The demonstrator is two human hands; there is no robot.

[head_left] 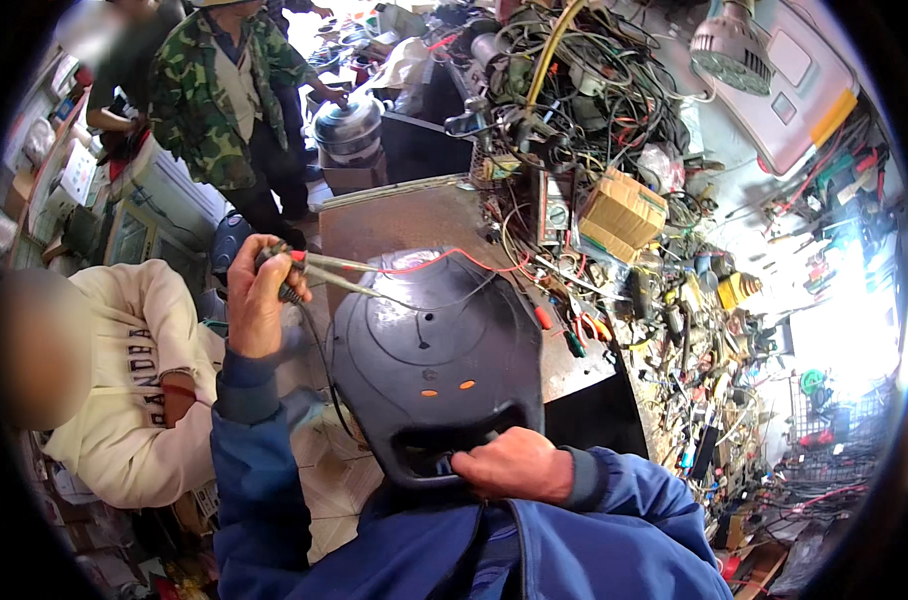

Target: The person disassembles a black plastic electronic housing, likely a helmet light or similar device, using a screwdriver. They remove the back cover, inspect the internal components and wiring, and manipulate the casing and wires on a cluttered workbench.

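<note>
My left hand is raised left of a large dark grey plastic housing. Its fingers are closed round a dark plug and the near ends of two slim test probes. A red lead and a darker lead trail from the probes across the housing. A black cord hangs below the plug and runs down beside the housing. My right hand is curled at the housing's near opening, fingertips at its rim; whatever they may grip inside is hidden. Two small orange marks sit above that opening.
A multimeter and a cardboard box stand on the cluttered bench. Pliers and screwdrivers lie right of the housing. A person in a cream sweatshirt is close on the left; another in a camouflage jacket stands behind, near a metal pot.
</note>
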